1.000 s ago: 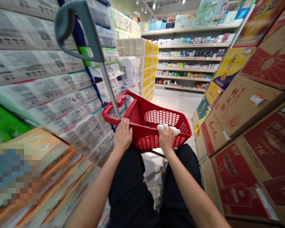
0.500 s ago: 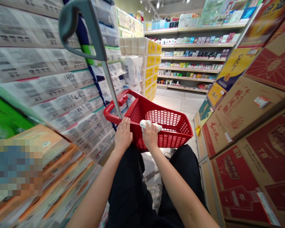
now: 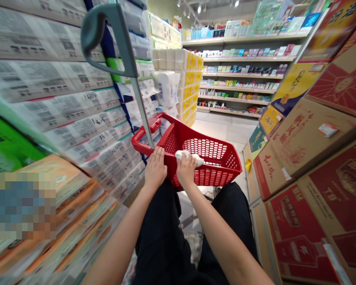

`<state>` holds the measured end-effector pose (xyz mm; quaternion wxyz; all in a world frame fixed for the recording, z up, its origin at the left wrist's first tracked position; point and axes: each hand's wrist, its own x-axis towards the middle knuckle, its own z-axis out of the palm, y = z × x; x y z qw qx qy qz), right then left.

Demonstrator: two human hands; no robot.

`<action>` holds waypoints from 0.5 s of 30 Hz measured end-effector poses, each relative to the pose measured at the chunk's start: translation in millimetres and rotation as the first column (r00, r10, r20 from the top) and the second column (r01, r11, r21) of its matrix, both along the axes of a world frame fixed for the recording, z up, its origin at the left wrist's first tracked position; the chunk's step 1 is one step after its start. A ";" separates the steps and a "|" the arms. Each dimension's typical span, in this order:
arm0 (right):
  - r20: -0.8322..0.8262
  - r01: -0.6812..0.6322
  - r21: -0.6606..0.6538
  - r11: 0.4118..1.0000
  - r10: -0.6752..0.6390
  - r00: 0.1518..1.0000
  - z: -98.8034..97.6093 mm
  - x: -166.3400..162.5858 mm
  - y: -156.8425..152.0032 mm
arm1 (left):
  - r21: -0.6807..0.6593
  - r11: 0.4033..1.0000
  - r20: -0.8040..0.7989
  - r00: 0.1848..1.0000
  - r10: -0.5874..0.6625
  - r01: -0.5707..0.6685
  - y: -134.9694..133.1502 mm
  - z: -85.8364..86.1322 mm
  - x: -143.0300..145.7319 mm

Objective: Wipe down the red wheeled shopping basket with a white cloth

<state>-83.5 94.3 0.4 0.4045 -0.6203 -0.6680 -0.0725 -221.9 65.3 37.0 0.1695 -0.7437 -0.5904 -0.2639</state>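
Observation:
A red plastic shopping basket [image 3: 218, 169] with perforated walls stands by my knees, its long side towards me. From its left end rises a metal pole with a grey pull handle [image 3: 129, 47]. My left hand [image 3: 156, 169] grips the near rim close to the foot of the pole, fingers together over the edge. Further right, my right hand [image 3: 186, 169] presses a crumpled white cloth [image 3: 199, 160] against the same rim. Part of the cloth hangs over the inner side; my fingers hide some of it. Only the cloth shows at the basket's inside edge.
Wrapped paper packs [image 3: 86, 99] are stacked close on the left, with orange-and-white packs [image 3: 86, 209] below. Red and brown cartons [image 3: 311, 134] line the right side. Shelves of small boxed goods [image 3: 240, 75] stand at the back, beyond the pale floor [image 3: 222, 124].
The whole view has shifted slightly, moving things a little right and down. Both hands keep their places on the basket rim, and the cloth stays under my right hand.

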 end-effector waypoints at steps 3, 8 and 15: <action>-0.053 -0.080 0.004 0.997 0.080 0.995 20.2 -41.9 3.1 | -0.005 1.000 0.008 1.000 0.005 -0.005 0.7 -0.3 0.1; 0.044 -0.145 -0.019 0.989 0.145 0.988 9.9 -17.1 1.9 | -0.001 1.000 0.017 1.000 0.009 -0.009 -0.2 -0.8 1.4; 0.181 -0.036 -0.014 0.999 0.038 0.983 -33.0 99.0 -8.6 | 0.003 1.000 0.011 1.000 0.000 0.000 -0.5 -1.3 1.6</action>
